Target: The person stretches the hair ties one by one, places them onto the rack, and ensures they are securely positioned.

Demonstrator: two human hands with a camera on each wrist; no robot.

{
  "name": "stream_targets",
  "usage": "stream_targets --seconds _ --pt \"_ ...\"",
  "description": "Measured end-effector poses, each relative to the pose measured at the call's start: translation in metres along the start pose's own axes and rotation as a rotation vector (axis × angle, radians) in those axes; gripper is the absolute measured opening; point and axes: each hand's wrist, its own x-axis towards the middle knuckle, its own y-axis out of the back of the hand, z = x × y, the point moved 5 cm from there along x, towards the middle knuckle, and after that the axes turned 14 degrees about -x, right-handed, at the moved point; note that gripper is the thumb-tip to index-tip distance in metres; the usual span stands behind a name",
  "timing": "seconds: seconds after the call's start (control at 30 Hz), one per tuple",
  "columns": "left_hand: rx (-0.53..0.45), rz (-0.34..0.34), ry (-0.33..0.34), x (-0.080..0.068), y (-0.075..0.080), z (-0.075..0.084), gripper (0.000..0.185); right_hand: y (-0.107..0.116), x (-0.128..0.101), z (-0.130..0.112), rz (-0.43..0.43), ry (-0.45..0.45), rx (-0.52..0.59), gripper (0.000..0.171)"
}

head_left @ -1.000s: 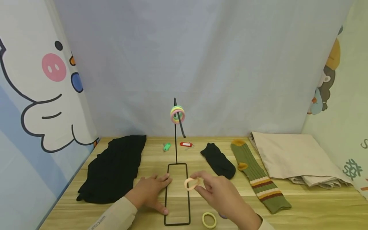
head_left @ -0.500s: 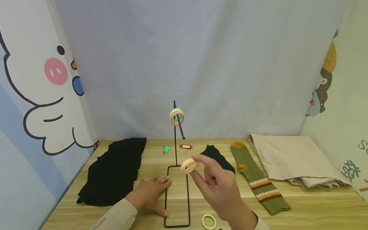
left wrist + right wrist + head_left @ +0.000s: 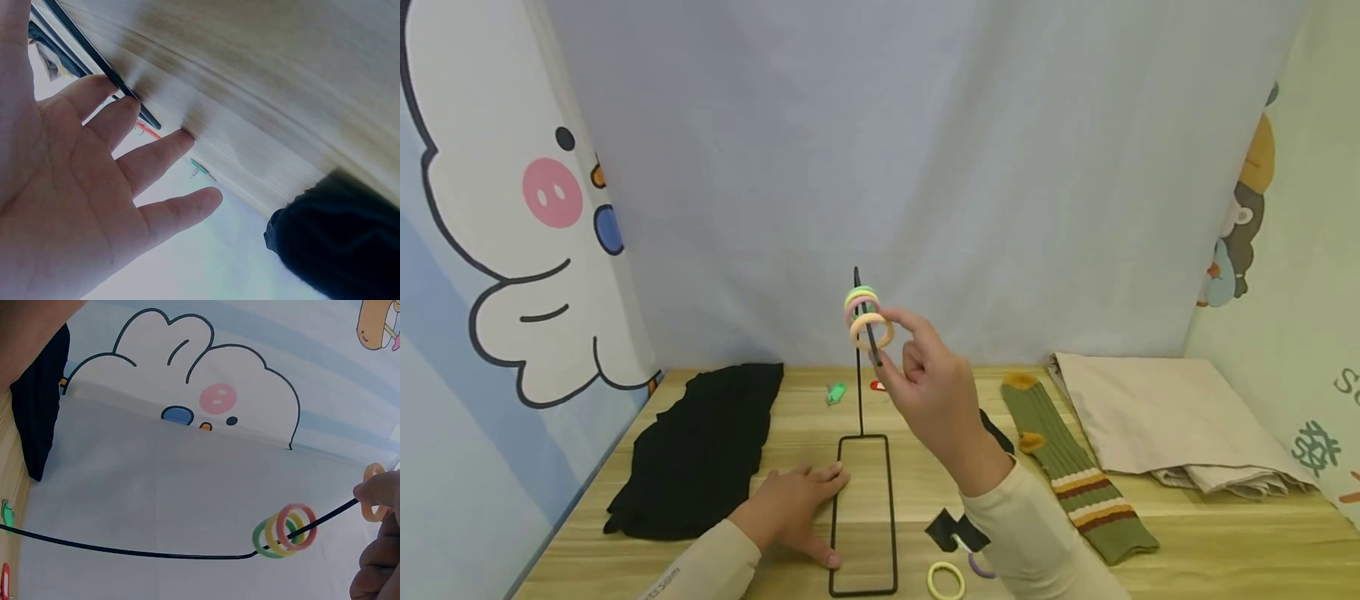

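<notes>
A peach ring [image 3: 854, 335] is being pinched between the thumb and index finger of the right hand [image 3: 934, 392], the nearer hand, at its ten o'clock. It is being held, apparently around the arm's free end, on the black wire stand [image 3: 156, 555], that arm pointing toward five; pink [image 3: 314, 528], yellow and green rings are being carried further in, toward eleven. The base is being touched by the left hand [image 3: 793, 512], fingers spread.

The stand [image 3: 891, 517] looks to me like smooth black metal with a slight sheen; the peach ring [image 3: 853, 332] and 3 rings [image 3: 280, 526] on it seem matt and smooth. Grained, faintly shiny wood makes the table [image 3: 1225, 550]; to the left, black cloth [image 3: 700, 467] looks matt, to the right, a sock [image 3: 1071, 454] is ribbed knit.
</notes>
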Motion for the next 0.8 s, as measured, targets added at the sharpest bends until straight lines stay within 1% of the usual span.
stream_targets --seconds 0.13,0.3,0.5,0.8 --pt "-0.002 -0.001 -0.004 0.001 0.000 0.000 0.107 -0.014 0.002 0.011 -0.059 -0.075 -0.049 0.037" --pt "-0.002 -0.001 -0.010 -0.001 0.001 0.001 0.107 -0.023 -0.007 0.022 -0.118 -0.144 -0.073 0.039" --pt "0.010 -0.014 -0.002 -0.001 -0.001 0.001 0.107 -0.027 -0.029 0.032 -0.173 -0.198 -0.097 0.040" --pt "0.002 0.005 -0.002 -0.001 0.001 0.001 0.108 -0.031 -0.070 0.048 -0.311 -0.317 -0.109 0.041"
